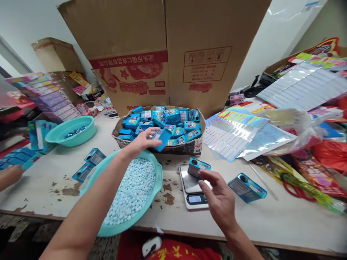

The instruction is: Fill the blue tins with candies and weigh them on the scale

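My left hand [146, 139] is closed on a blue box [163, 138], held at the front of a carton [189, 148] heaped with similar blue boxes [171, 115]. Below my left forearm sits a turquoise basin [158, 180] of pale blue candies [135, 187]. My right hand [217, 195] has its fingers apart beside another blue box [197, 167], which stands on a small digital scale [189, 182]; its fingertips are near or touching that box's lower corner, I cannot tell which. One more blue box [247, 187] rests on the table to the right.
Two blue boxes [94, 156] lie left of the basin. A second turquoise basin [88, 131] is farther left, near another person's hand [12, 176]. Holographic sheets [235, 130], scissors [296, 191] and plastic wrappers lie right. A tall cardboard box [173, 47] rises behind.
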Demonstrator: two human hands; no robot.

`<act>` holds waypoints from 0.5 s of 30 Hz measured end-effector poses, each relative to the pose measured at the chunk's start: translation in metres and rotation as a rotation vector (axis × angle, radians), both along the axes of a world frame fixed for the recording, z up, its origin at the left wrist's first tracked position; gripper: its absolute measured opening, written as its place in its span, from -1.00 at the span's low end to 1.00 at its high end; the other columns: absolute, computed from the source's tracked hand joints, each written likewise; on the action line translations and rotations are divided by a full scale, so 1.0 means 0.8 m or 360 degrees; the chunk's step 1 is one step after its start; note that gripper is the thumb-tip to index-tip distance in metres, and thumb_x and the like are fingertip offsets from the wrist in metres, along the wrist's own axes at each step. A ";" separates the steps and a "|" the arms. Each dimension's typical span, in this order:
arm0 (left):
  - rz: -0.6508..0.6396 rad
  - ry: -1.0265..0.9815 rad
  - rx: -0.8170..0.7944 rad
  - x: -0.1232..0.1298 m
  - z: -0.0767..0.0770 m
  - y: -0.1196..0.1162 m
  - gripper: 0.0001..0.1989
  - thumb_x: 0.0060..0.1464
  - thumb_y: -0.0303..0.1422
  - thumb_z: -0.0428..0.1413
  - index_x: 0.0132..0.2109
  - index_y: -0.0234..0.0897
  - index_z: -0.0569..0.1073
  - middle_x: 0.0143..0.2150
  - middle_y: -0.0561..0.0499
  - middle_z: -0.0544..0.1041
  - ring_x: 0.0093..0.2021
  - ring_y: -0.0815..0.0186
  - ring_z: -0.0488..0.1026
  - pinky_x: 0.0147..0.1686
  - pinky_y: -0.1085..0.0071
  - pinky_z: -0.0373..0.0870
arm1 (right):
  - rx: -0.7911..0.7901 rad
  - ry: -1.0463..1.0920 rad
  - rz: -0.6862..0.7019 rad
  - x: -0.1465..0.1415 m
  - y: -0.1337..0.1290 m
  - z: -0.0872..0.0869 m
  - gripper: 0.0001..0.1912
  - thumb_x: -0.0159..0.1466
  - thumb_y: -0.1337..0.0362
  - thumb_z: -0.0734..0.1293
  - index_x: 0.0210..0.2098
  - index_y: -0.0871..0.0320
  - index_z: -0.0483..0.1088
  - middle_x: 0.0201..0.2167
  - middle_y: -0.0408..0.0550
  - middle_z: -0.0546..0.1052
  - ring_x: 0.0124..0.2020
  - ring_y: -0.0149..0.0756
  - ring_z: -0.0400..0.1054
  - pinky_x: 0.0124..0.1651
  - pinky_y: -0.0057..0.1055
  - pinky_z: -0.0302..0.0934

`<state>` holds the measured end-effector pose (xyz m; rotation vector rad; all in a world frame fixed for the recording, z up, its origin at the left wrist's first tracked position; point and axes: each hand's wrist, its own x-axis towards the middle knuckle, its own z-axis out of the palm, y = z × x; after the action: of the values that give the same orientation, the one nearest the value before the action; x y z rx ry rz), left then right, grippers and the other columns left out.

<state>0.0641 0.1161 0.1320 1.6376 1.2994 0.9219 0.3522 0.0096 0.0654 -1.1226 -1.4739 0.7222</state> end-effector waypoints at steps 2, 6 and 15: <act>0.0011 0.0422 0.0523 0.007 -0.001 -0.053 -0.20 -0.15 -0.16 0.29 0.24 -0.16 0.22 0.25 -0.21 0.25 0.21 -0.05 0.23 0.15 0.01 0.20 | -0.0289 0.0285 0.0327 -0.030 0.010 0.006 -0.67 0.25 0.08 0.31 -0.04 0.07 0.37 -0.07 0.07 0.51 -0.09 -0.15 0.45 -0.05 -0.14 0.37; -0.0109 0.1283 0.1379 0.020 -0.032 -0.143 -0.27 -0.02 -0.41 0.24 0.27 -0.05 0.16 0.37 -0.17 0.04 0.33 -0.05 0.02 0.25 -0.13 0.00 | -0.0554 0.0520 0.0789 -0.077 0.027 0.018 -0.45 0.19 0.00 0.36 0.11 0.04 0.26 0.10 0.09 0.43 0.07 -0.14 0.37 0.08 -0.13 0.31; -0.0158 0.1119 0.1436 -0.013 -0.083 -0.182 -0.27 0.04 -0.36 0.22 0.25 -0.10 0.02 0.34 -0.23 0.10 0.36 -0.07 -0.01 0.20 -0.05 0.19 | -0.0877 0.0436 0.1313 -0.122 0.036 0.014 -0.51 0.03 0.16 0.47 -0.05 0.11 0.39 -0.15 -0.11 0.53 -0.13 -0.22 0.41 -0.02 -0.23 0.32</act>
<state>0.0536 -0.0297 0.0659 2.8938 1.2800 0.9724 0.2548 0.0385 0.0767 -0.7145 -1.5205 1.8632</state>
